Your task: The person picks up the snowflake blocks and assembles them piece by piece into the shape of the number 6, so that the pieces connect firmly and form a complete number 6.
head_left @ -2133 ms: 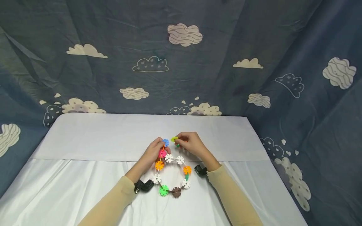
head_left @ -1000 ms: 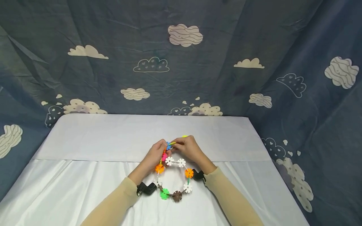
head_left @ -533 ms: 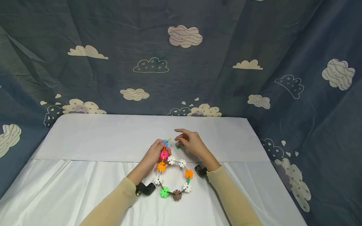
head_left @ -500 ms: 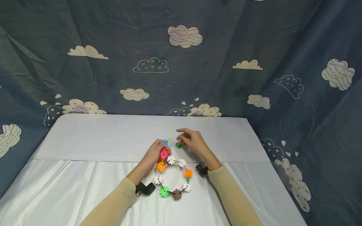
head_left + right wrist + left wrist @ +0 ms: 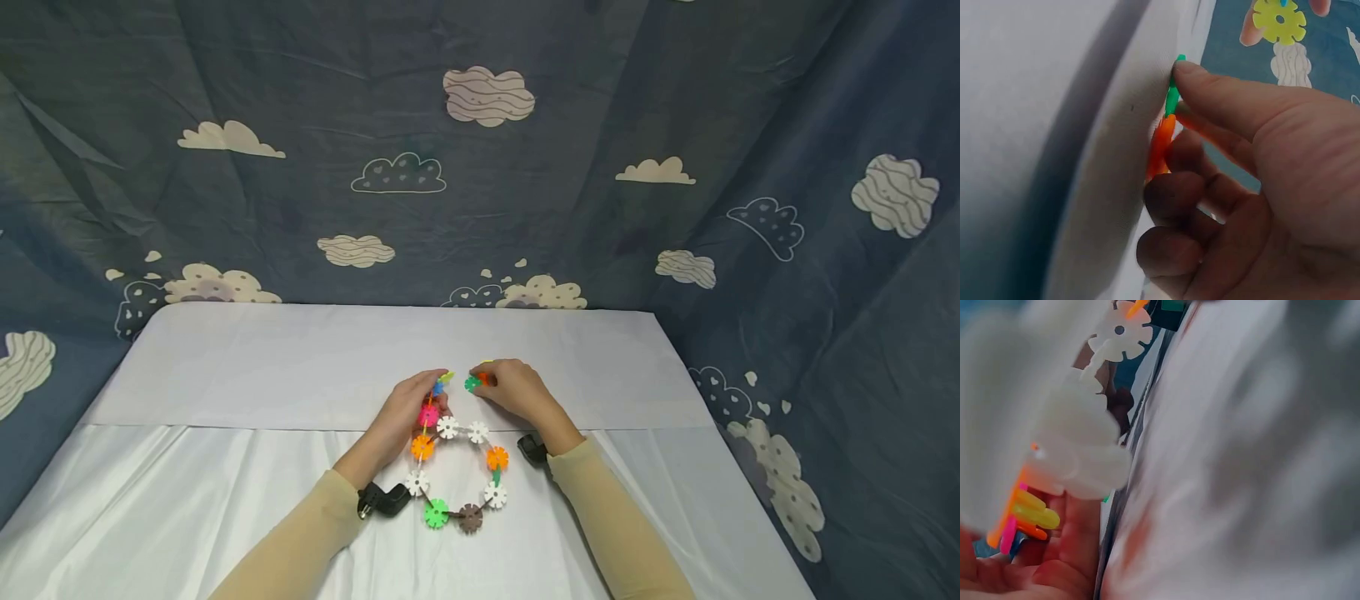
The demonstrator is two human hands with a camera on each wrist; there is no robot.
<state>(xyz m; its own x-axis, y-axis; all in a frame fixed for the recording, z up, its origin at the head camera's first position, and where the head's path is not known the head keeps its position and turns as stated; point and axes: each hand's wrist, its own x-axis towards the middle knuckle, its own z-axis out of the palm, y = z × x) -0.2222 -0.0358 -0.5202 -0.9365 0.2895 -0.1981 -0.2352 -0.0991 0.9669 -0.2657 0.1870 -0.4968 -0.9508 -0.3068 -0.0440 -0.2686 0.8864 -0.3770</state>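
My left hand (image 5: 396, 421) grips a chain of notched plastic discs by its far end, close to the pink disc (image 5: 428, 415) and the blue disc (image 5: 438, 389). A yellow-green disc (image 5: 1279, 20) sits at the tip of that chain, joined to the blue one. In the left wrist view, white discs (image 5: 1122, 330) of the chain hide much of the palm. My right hand (image 5: 522, 392) pinches a green disc (image 5: 472, 383) between thumb and finger. An orange disc (image 5: 1160, 147) adjoins the green one, under the curled fingers. The two hands are slightly apart.
The rest of the chain loops toward me over the white tablecloth (image 5: 247, 508), with a bright green disc (image 5: 436, 513) and a brown disc (image 5: 471, 518) nearest. A yellow piece (image 5: 487, 361) peeks out behind the right hand. A dark cloud-print curtain (image 5: 555, 217) surrounds the table.
My right hand has pushed the yellow-green disc against the blue one and let go of it. It has drawn away to the right and now pinches the green disc.
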